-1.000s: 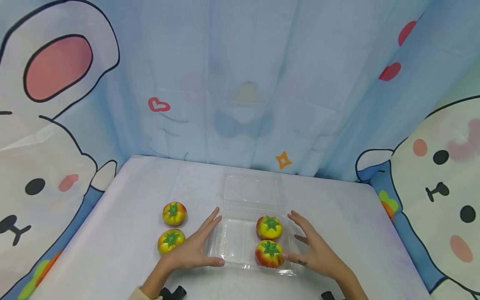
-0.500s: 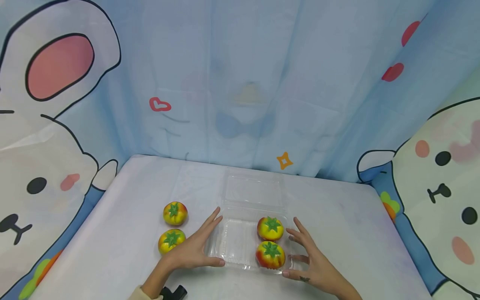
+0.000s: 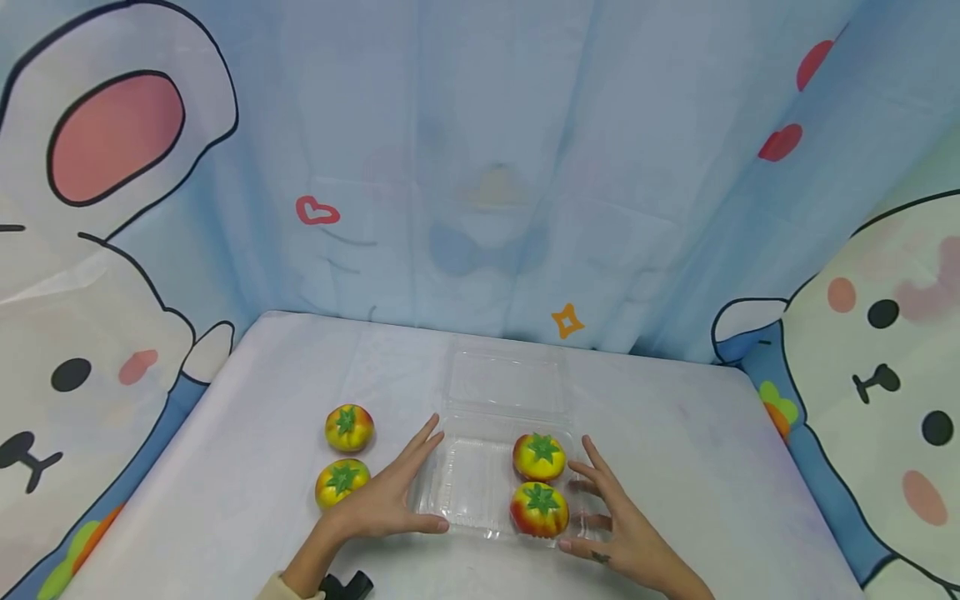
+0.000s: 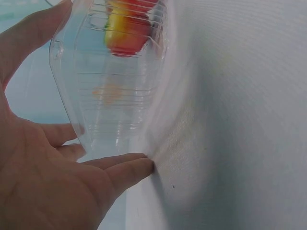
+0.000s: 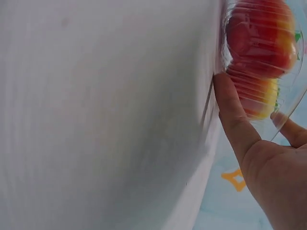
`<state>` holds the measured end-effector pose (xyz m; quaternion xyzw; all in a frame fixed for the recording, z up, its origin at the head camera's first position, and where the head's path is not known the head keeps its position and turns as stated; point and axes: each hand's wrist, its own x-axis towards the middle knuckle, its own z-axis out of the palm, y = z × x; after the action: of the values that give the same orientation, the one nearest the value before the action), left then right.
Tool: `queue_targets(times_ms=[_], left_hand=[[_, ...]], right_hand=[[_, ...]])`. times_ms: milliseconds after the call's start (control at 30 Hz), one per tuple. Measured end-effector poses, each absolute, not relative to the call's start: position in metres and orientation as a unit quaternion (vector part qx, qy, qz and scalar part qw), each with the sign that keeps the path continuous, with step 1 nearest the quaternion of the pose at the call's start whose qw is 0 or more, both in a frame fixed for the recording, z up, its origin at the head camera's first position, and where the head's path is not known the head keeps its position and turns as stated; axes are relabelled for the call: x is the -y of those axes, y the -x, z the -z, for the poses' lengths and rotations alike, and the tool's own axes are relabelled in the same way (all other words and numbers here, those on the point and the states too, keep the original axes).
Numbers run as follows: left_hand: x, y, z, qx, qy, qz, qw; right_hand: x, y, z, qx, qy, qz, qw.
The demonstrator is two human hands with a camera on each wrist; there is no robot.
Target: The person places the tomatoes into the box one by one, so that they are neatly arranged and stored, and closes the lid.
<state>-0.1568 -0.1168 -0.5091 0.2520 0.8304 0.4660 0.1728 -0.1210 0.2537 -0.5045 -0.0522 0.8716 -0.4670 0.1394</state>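
Observation:
A clear plastic clamshell box (image 3: 468, 487) lies with its lid (image 3: 506, 382) folded back behind it. Two red-and-yellow toy fruits with green star-shaped leaves, a rear fruit (image 3: 539, 457) and a front fruit (image 3: 539, 509), sit in its right half. My left hand (image 3: 386, 504) is spread along the box's left side; in the left wrist view a fingertip (image 4: 64, 7) touches the rim. At the right side my right hand (image 3: 622, 529) has its fingers apart, with the thumb at the front right corner. In the right wrist view a finger (image 5: 228, 98) rests low against the box wall.
Two more toy fruits stand on the white-covered table (image 3: 675, 450) left of the box: one farther back (image 3: 349, 427) and one nearer (image 3: 337, 481), partly behind my left hand. A blue cartoon curtain (image 3: 480, 167) hangs behind the table.
My right hand has shifted toward the front right corner of the box, its thumb moving from beside the front fruit to the box's edge. My left hand and the fruits look unmoved.

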Motion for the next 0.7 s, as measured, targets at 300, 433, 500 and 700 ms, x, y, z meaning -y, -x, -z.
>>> queue_targets(times_ms=[300, 433, 500, 700], left_hand=[[0.1157, 0.1568, 0.5080, -0.830, -0.250, -0.467, 0.175], [0.1156, 0.1570, 0.5087, -0.830, -0.251, -0.465, 0.179], [0.1161, 0.1569, 0.5089, -0.829, -0.254, -0.465, 0.181], [0.1173, 0.1554, 0.5053, -0.836, -0.266, -0.448, 0.174]], right_hand=[[-0.2532, 0.1193, 0.5064, -0.866, 0.065, 0.480, 0.127], [-0.2519, 0.1185, 0.5071, -0.867, 0.059, 0.477, 0.128], [-0.2514, 0.1185, 0.5070, -0.868, 0.054, 0.476, 0.130], [-0.2502, 0.1183, 0.5049, -0.864, 0.046, 0.482, 0.136]])
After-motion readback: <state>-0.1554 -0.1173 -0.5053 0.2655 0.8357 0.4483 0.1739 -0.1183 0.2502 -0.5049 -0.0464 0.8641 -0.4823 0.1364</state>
